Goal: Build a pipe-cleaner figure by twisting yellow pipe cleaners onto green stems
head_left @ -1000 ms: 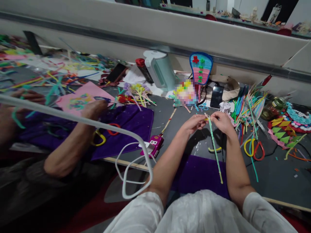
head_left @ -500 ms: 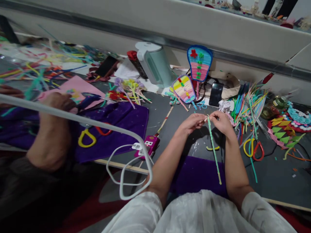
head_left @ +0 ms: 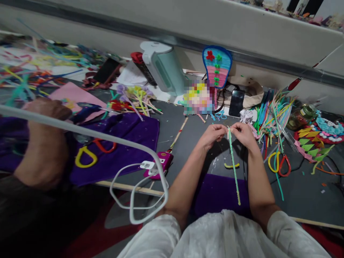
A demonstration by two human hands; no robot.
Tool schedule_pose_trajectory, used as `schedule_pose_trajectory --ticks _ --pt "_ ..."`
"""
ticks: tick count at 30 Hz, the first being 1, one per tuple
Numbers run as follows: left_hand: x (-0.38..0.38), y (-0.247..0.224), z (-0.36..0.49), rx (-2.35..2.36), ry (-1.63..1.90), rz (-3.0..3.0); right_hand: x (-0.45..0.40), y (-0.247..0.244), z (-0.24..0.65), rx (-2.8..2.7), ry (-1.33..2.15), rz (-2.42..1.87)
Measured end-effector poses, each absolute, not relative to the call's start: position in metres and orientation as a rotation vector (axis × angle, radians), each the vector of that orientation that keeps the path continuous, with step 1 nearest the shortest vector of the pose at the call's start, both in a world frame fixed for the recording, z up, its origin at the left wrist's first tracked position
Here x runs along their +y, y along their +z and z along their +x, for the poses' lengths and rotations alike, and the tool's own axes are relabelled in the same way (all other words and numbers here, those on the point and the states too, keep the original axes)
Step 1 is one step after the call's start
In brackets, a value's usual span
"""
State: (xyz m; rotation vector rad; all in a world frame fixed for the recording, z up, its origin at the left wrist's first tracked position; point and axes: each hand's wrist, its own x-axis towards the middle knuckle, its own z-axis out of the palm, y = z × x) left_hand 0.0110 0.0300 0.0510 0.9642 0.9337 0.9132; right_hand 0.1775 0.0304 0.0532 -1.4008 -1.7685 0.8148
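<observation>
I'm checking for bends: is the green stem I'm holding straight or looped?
Mostly straight: the green stem runs in one line from between the left hand and right hand; its pinched end is partly hidden.

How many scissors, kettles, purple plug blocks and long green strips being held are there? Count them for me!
Scissors: 2 pairs
Kettle: 1
Purple plug block: 1
Long green strip, held: 1
Total: 5

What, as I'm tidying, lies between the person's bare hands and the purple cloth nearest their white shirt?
In the head view, a short, curved yellow fuzzy strip lies there on the dark grey tabletop; a long, thin pale-green fuzzy stem crosses that stretch.
</observation>
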Motion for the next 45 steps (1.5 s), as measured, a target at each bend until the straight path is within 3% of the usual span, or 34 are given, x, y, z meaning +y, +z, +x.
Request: schedule_pose_trajectory --ticks 22,38,45 --pt "0.026 0.048 0.005 1.091 1.132 1.931 0.034 0.053 0.178 -1.63 1.086 -1.248" --pt "0.016 0.051 0.009 1.193 1.179 2.117 0.03 0.059 0.182 -1.607 1.106 -1.273" --pt "0.023 0.05 0.012 1.233 0.987 1.579 0.028 0.062 0.185 -1.639 0.937 -1.279"
